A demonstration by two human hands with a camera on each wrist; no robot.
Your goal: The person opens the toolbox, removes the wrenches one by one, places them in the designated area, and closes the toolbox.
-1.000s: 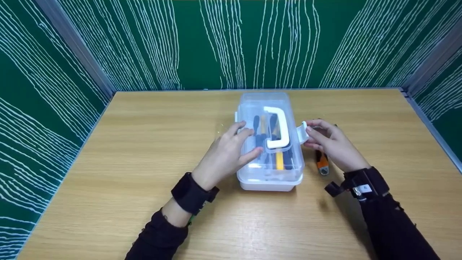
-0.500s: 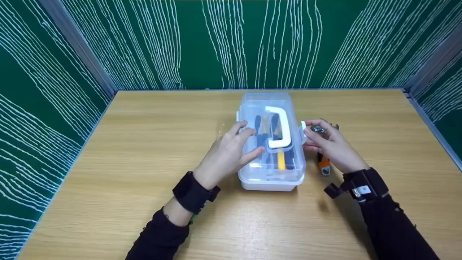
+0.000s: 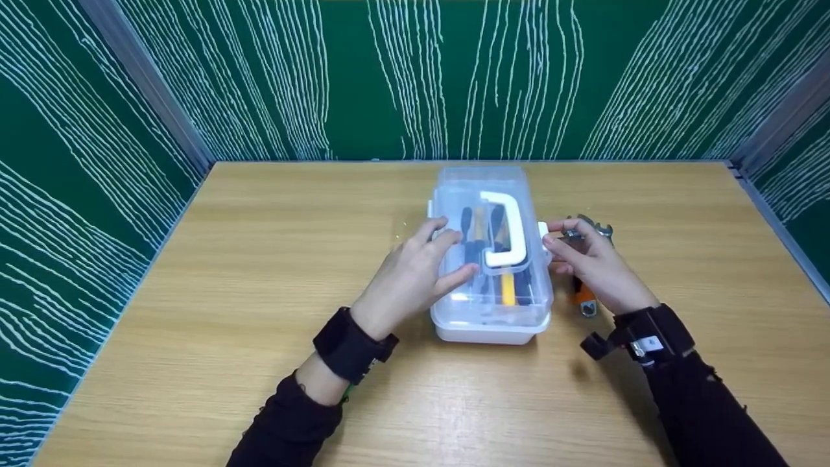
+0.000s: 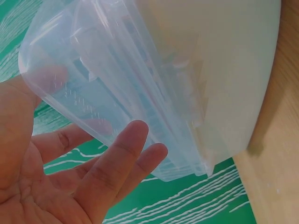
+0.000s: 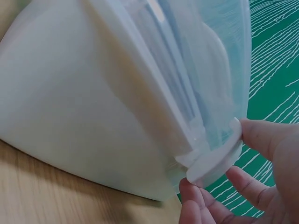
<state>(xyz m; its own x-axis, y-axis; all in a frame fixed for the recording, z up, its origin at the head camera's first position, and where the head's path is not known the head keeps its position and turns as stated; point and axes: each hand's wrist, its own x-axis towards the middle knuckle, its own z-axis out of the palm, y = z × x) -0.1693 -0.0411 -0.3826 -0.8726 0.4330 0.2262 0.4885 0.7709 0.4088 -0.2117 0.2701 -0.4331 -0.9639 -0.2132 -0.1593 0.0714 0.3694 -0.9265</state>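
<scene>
A toolbox with a clear lid and a white base stands closed on the table. Through the lid show several tools with dark and yellow handles, under a white carrying handle. My left hand rests at the lid's left side, fingers spread and loosely bent, the thumb over the top. On the right side, my right hand pinches the white latch between thumb and fingertips. In the right wrist view the latch lies close along the lid's edge, with the thumb at its upper end.
Just behind and under the right hand lie metal wrench heads and an orange-and-black tool, partly hidden by the hand. Green walls with white wavy lines enclose the wooden table at the back and sides.
The latch has swung from sticking out to the right to standing close against the box, with my right hand following it. My left hand has stayed at the lid.
</scene>
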